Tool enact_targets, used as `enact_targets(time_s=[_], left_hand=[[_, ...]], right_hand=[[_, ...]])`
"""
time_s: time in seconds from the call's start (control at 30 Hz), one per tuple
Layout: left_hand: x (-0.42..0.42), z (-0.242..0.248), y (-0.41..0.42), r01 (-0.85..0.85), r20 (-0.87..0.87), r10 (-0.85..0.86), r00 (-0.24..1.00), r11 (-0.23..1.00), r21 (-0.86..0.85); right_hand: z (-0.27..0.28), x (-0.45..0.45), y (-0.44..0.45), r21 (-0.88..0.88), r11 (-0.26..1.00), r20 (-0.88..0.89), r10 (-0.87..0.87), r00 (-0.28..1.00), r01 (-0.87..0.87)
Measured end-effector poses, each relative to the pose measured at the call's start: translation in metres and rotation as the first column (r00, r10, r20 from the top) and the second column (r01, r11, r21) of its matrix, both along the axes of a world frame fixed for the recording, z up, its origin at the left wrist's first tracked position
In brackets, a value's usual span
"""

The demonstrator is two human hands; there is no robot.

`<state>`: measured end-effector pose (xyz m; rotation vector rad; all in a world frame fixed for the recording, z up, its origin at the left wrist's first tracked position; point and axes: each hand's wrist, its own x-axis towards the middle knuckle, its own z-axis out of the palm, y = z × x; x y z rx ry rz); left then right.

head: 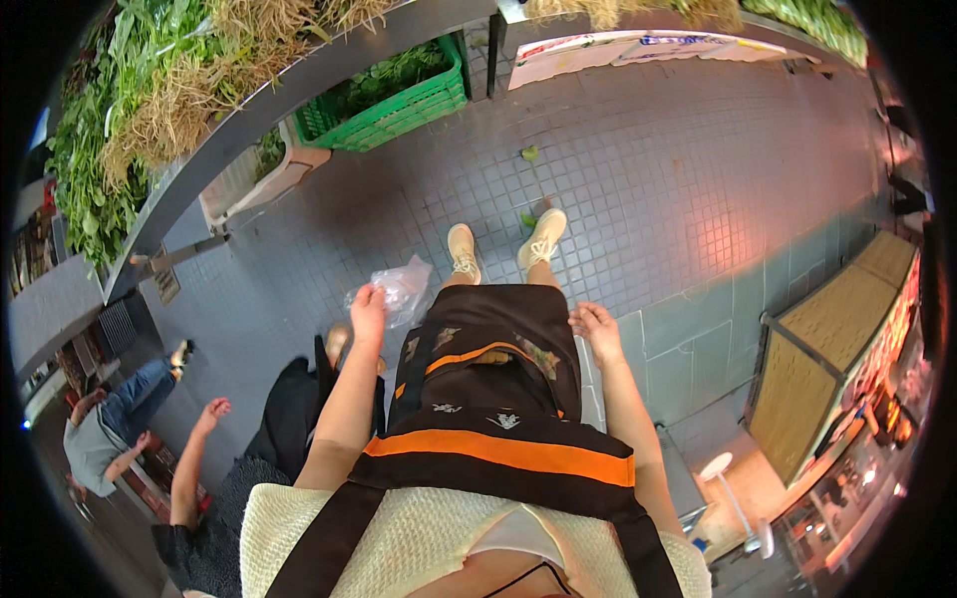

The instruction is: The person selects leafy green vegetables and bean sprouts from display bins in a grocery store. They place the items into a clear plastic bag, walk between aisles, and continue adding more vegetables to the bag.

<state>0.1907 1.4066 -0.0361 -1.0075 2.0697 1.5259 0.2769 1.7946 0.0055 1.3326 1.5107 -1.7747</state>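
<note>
My left hand grips a thin clear plastic bag, which hangs in front of its fingers over the floor. To the right, my right hand hangs beside the apron with its fingers loosely curled and apart, and nothing shows in it. A dark brown apron with orange trim covers my front. Its pouch pocket gapes a little, and what is inside is too dark to make out. Below the apron my beige laced shoes stand on the tiled floor.
Leafy greens with roots are heaped on a metal-edged stall at upper left. Under it are a green plastic crate and a pale crate. A person in black is close on my left. A wooden-panelled stand is at right.
</note>
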Motion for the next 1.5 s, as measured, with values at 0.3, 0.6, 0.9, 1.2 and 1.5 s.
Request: enact_targets(time_s=[0.3, 0.6, 0.9, 1.2, 1.5], left_hand=[[0.067, -0.058, 0.127, 0.012, -0.06, -0.027, 0.998, 0.972, -0.233], [0.113, -0.164, 0.275, 0.058, 0.0, -0.061, 0.998, 0.938, -0.341], [0.121, -0.208, 0.262, -0.051, -0.071, 0.016, 0.997, 0.849, -0.526], [0.102, -0.219, 0.237, -0.053, -0.141, -0.027, 0.99, 0.845, -0.532], [0.068, -0.224, 0.223, 0.012, -0.157, -0.121, 0.98, 0.825, -0.565]], right_hand=[[-0.155, -0.114, 0.12, 0.104, 0.794, 0.208, 0.571, 0.794, -0.599], [-0.319, -0.215, 0.144, 0.31, -0.084, 0.283, 0.959, 0.007, -0.947], [-0.509, -0.155, 0.033, 0.197, -0.489, 0.376, 0.838, -0.395, -0.85], [-0.626, -0.123, 0.053, 0.708, -0.246, 0.152, 0.969, -0.196, -0.662], [-0.637, -0.302, 0.064, 0.665, -0.036, 0.356, 0.893, 0.274, -0.746]])
